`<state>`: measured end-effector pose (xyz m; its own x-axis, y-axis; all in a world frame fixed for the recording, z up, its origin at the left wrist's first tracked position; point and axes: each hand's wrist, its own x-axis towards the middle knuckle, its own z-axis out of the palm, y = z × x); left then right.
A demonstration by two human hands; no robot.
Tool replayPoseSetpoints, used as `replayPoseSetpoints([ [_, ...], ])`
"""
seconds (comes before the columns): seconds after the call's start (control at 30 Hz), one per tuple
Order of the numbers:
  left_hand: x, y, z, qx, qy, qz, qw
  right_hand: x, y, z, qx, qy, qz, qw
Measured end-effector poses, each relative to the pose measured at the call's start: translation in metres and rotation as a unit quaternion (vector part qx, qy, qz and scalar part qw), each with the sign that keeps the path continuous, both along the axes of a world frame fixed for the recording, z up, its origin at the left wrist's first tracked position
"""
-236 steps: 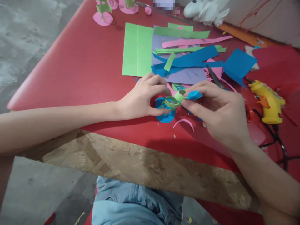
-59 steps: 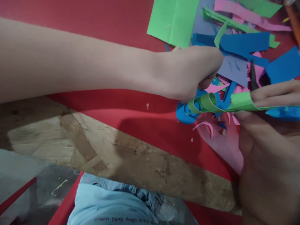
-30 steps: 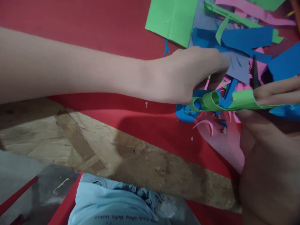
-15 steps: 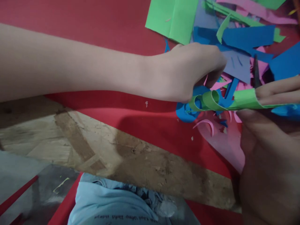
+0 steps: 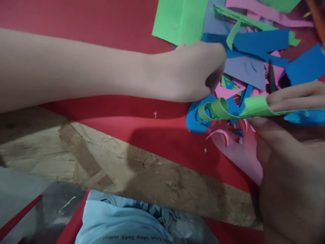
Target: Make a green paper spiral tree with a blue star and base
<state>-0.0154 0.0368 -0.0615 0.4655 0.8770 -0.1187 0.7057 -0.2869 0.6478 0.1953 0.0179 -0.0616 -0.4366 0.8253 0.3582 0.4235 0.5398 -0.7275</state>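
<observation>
My right hand is closed around a green paper strip, whose far end curls into loops. A blue object with a narrow tip also lies along this hand; its kind is unclear. Partly behind the curls sits a rounded blue paper piece. My left hand reaches in from the left, fingers curled under and turned away from view. It is just above the blue piece, and whatever its fingertips hold is hidden.
Cut scraps in blue, pink and green cover the right side, with a blue sheet and a grey-violet piece. A folded green sheet lies behind my left hand. Red covering ends at a bare wooden board edge.
My left hand has drawn back slightly to the left, showing more of the scraps beside it. The view has shifted a little. My right hand keeps its hold on the green strip.
</observation>
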Motion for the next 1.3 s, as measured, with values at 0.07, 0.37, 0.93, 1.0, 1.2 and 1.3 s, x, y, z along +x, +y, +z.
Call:
replayPoseSetpoints([
  [0.07,0.0001,0.0001,0.0014,-0.012,0.002,0.012,1.000,-0.0008,0.0015,-0.0015,0.031,0.001,0.027,0.999],
  [0.37,-0.0006,-0.0010,0.0066,-0.017,0.019,0.024,0.999,-0.0010,0.0045,-0.0019,0.052,0.011,0.064,0.997],
  [0.93,-0.0029,0.0011,0.0073,-0.007,-0.043,0.050,0.998,-0.0012,0.0038,0.0004,0.053,0.060,0.075,0.994],
  [1.0,-0.0025,0.0012,0.0074,-0.008,-0.045,0.047,0.998,-0.0011,0.0045,0.0007,0.053,0.060,0.075,0.994],
  [1.2,-0.0025,0.0019,0.0096,-0.003,-0.062,0.051,0.997,-0.0021,0.0039,0.0026,0.062,0.054,0.066,0.994],
  [1.3,-0.0025,0.0023,0.0106,-0.004,-0.076,0.064,0.995,-0.0029,0.0035,0.0028,0.064,0.048,0.052,0.995],
])
